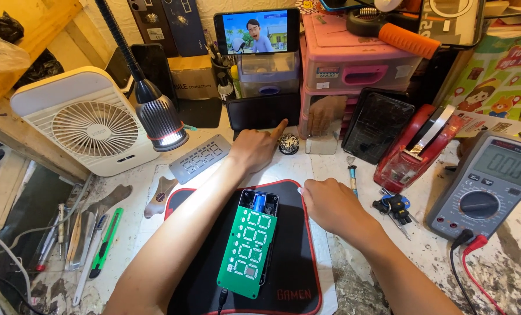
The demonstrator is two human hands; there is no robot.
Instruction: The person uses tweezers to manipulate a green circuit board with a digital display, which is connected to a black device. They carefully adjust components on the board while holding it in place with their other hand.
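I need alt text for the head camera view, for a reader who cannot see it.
A green rectangular circuit board lies on an opened black device on a black red-edged mat, between a person's two bare hands. The left hand points a finger toward a small round metal piece; the right hand rests loosely closed on the mat.

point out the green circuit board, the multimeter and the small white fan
green circuit board (247, 252), head view, on the middle of the board's digit face
multimeter (487, 185), head view, on its grey body above the round dial
small white fan (94, 129), head view, on the centre of the round grille
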